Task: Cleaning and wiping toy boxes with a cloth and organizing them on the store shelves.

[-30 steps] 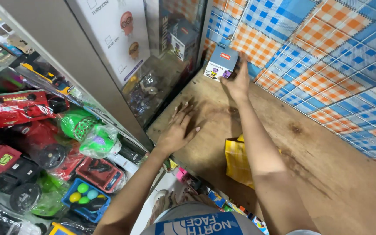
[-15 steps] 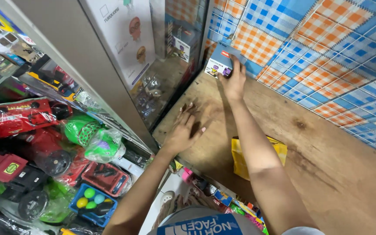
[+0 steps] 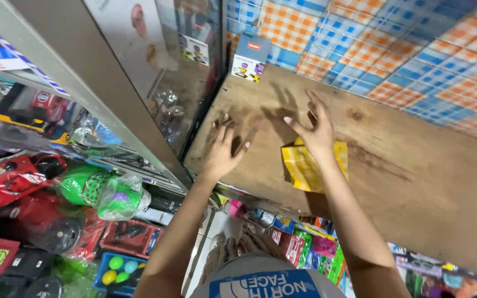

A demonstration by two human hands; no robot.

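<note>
My left hand (image 3: 224, 148) rests flat on the wooden shelf (image 3: 415, 182), fingers spread, holding nothing. My right hand (image 3: 313, 124) hovers open over the shelf, just above a yellow checked packet (image 3: 305, 168) that lies near the shelf's front edge. A small grey and blue toy box (image 3: 249, 57) stands upright at the back of the shelf against the checked wall, well beyond both hands.
A glass panel (image 3: 180, 83) and a grey metal frame (image 3: 78, 83) close the shelf on the left. Below left hang packaged toys: red cars (image 3: 6, 182), a green toy in plastic (image 3: 97, 190), coloured balls (image 3: 120, 267). More packets hang under the shelf's front edge (image 3: 293, 232).
My right hand has let go of the toy box at the back and drawn back toward me, now open over the yellow packet. My left hand has stayed flat on the shelf.
</note>
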